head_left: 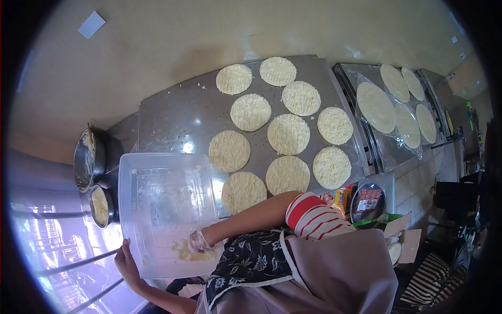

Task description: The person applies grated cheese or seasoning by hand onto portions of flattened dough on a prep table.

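Observation:
A large clear plastic container (164,209) stands tilted at the front left. My left hand (127,259) is closed on its near left rim. Inside, a small heap of yellowish grated cheese (184,252) lies towards the near end. My right hand (199,242), in a thin clear glove, reaches into the container with its fingers curled at this cheese; the fingertips are partly hidden. Beyond the container, several round flat dough bases (288,134) topped with pale gratings lie on a metal table (172,118).
Left of the container stand a big metal pot (85,162) and a smaller bowl of pale gratings (99,205). More rounds in clear plastic (376,107) lie on a second table at the right. Packets (341,200) and an open carton (405,238) are by my right side.

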`<state>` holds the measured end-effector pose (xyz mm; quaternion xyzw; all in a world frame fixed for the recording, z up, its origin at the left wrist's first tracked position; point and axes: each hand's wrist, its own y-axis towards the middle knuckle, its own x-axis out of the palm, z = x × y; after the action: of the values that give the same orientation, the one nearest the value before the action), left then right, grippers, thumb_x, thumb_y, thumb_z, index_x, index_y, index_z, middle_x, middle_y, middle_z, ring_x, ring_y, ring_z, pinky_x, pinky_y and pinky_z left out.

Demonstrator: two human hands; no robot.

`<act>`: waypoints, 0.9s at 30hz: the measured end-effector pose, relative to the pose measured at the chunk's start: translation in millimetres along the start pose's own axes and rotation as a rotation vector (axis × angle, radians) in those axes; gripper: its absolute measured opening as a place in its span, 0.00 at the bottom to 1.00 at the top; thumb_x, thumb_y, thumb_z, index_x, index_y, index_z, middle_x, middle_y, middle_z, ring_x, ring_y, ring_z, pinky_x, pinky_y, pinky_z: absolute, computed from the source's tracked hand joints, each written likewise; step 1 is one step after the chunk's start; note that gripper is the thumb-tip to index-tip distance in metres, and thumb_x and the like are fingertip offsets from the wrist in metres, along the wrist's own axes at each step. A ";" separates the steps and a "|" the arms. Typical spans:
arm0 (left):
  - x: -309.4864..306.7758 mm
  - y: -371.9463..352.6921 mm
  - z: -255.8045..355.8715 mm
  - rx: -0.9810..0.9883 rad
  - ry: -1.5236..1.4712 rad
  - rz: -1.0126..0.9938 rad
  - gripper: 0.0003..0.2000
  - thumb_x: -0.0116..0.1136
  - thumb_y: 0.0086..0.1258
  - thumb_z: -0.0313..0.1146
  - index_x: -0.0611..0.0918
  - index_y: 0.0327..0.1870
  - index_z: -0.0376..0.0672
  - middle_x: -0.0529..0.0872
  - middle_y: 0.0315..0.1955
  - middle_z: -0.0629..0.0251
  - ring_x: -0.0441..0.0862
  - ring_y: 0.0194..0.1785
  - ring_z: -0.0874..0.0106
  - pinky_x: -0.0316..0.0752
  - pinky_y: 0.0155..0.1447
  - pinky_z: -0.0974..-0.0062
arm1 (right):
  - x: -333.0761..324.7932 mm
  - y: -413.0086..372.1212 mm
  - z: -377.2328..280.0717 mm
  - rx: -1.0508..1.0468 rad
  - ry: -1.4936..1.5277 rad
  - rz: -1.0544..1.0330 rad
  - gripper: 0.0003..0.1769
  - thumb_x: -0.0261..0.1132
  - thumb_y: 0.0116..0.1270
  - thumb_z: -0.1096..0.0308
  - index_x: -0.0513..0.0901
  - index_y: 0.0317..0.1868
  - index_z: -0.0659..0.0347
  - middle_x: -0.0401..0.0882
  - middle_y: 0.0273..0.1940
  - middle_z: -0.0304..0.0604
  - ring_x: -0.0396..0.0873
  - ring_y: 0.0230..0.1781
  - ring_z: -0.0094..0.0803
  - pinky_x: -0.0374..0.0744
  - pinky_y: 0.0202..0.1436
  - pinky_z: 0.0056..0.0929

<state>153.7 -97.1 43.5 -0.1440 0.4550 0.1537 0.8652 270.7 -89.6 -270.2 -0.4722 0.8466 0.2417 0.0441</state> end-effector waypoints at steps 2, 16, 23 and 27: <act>2.2 3.3 -15.5 -0.032 -0.007 0.013 0.24 0.49 0.72 0.46 0.79 0.51 0.29 0.85 0.43 0.51 0.80 0.48 0.70 0.70 0.56 0.74 | -22.5 -2.8 -20.0 0.053 -0.033 -0.100 0.09 0.68 0.51 0.69 0.85 0.34 0.60 0.83 0.33 0.45 0.81 0.36 0.34 0.78 0.40 0.33; 4.3 -4.2 -52.7 0.011 -0.032 0.108 0.23 0.50 0.71 0.49 0.82 0.48 0.34 0.56 0.16 0.80 0.50 0.21 0.84 0.44 0.25 0.80 | -311.0 -119.3 -193.3 0.652 0.692 0.323 0.26 0.68 0.57 0.61 0.76 0.51 0.68 0.79 0.46 0.51 0.79 0.46 0.34 0.77 0.54 0.29; -1.7 -12.0 -78.9 -0.067 -0.081 0.144 0.23 0.50 0.71 0.50 0.82 0.48 0.34 0.54 0.15 0.82 0.48 0.19 0.86 0.41 0.23 0.80 | -472.7 -331.8 -155.5 1.025 0.139 1.004 0.15 0.66 0.57 0.71 0.81 0.45 0.65 0.82 0.43 0.43 0.80 0.44 0.28 0.79 0.49 0.25; -3.8 -10.3 -81.3 -0.099 -0.053 0.127 0.23 0.50 0.71 0.50 0.83 0.48 0.35 0.53 0.14 0.82 0.48 0.18 0.86 0.41 0.23 0.80 | -503.8 -380.0 -130.4 1.273 -0.345 0.981 0.09 0.62 0.55 0.73 0.85 0.36 0.64 0.83 0.39 0.45 0.81 0.40 0.28 0.81 0.41 0.26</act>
<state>95.3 -138.6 3.5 -0.1532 0.4322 0.2341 0.8573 879.8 77.5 -142.6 0.1106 0.9130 -0.2238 0.3226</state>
